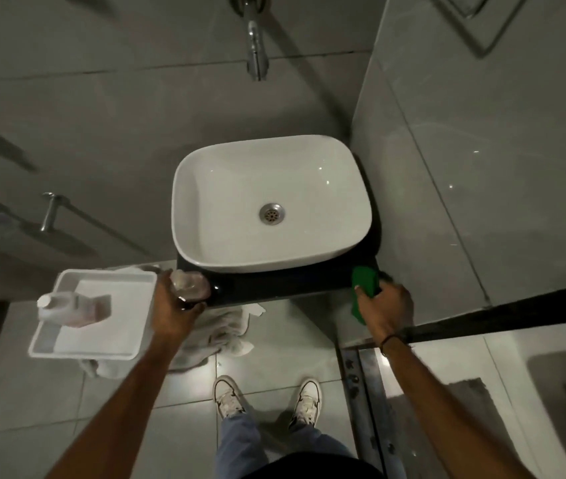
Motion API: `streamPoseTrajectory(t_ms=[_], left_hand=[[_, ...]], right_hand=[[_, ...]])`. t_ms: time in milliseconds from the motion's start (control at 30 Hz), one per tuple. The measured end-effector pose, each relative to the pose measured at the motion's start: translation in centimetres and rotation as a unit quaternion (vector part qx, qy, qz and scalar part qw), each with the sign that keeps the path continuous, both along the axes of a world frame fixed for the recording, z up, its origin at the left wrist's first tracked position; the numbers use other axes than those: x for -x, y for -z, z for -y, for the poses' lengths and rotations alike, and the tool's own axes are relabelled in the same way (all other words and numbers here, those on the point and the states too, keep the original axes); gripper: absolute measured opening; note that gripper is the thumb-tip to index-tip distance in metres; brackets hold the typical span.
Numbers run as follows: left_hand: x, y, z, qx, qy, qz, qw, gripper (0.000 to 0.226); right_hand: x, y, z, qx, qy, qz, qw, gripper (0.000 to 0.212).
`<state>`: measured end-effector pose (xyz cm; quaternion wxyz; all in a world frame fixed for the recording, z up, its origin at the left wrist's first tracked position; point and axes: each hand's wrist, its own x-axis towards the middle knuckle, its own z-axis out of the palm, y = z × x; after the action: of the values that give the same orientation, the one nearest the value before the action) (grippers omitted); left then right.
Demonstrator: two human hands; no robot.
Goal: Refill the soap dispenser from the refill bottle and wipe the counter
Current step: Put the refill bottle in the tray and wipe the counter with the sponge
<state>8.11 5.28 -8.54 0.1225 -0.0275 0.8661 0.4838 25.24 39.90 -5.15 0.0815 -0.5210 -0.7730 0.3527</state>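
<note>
A clear soap dispenser (pixel 190 285) stands on the dark counter (pixel 274 285) at its front left corner, and my left hand (pixel 174 307) is wrapped around it. The refill bottle (pixel 74 307), whitish with a pink lower part and a white cap, stands in a white tray (pixel 50 347) to the left. My right hand (pixel 383 305) grips a green cloth (pixel 362 288) at the counter's front right corner, where the cloth hangs over the edge.
A white basin (pixel 343 216) fills most of the counter, with a chrome tap (pixel 257 53) on the wall above. A crumpled whitish towel (pixel 223 330) lies below the counter's left side. A glass partition stands at the right. My shoes are on the tiled floor.
</note>
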Motion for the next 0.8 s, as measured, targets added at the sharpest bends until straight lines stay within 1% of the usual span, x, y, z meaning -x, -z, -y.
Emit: streamPoseTrajectory(t_ms=[33,67,100,200,267,333,400,500,567,633,700,767,800], left_hand=[[0.6,0.3,0.3,0.013,0.019,-0.002,1.000,0.090],[1.0,0.7,0.5,0.027,0.029,-0.008,0.999,0.085],[1.4,0.9,0.7,0.040,0.034,-0.013,0.999,0.080],[2.0,1.7,1.0,0.098,0.046,-0.034,0.993,0.069],[2.5,2.1,1.1,0.120,0.055,-0.035,0.991,0.065],[2.8,2.0,1.0,0.122,0.066,-0.035,0.990,0.061],[2.8,1.6,1.1,0.127,0.078,-0.037,0.988,0.064],[2.5,0.9,2.0,0.124,0.086,-0.047,0.988,0.066],[2.3,0.3,2.8,0.117,0.095,-0.050,0.987,0.064],[2.1,-0.1,3.7,0.119,0.098,-0.049,0.987,0.063],[1.8,-0.4,4.5,0.120,0.094,-0.050,0.987,0.060],[1.8,-0.6,5.3,0.108,0.085,-0.039,0.990,0.054],[1.9,-0.7,5.6,0.100,0.081,-0.033,0.991,0.053]], right_hand=[[0.4,0.2,-0.7,-0.100,-0.038,0.013,0.994,0.027],[0.9,0.5,-1.1,-0.147,-0.062,0.017,0.987,0.032],[1.6,1.1,-1.3,-0.164,-0.088,0.031,0.982,0.041],[3.0,4.0,-1.2,-0.144,-0.171,0.158,0.962,0.060],[3.2,5.7,-1.2,-0.123,-0.216,0.200,0.948,0.072],[3.1,6.5,-1.0,-0.110,-0.226,0.202,0.947,0.078],[3.3,6.7,0.0,-0.100,-0.220,0.207,0.948,0.078],[5.0,6.4,4.1,-0.080,-0.229,0.198,0.950,0.077],[6.3,6.4,8.2,-0.076,-0.278,0.159,0.944,0.078],[7.0,6.6,11.0,-0.082,-0.352,0.128,0.924,0.078],[7.0,6.7,11.4,-0.084,-0.403,0.111,0.905,0.079],[6.5,6.9,10.4,-0.083,-0.398,0.100,0.908,0.078],[6.1,7.0,10.1,-0.078,-0.371,0.093,0.921,0.078]])
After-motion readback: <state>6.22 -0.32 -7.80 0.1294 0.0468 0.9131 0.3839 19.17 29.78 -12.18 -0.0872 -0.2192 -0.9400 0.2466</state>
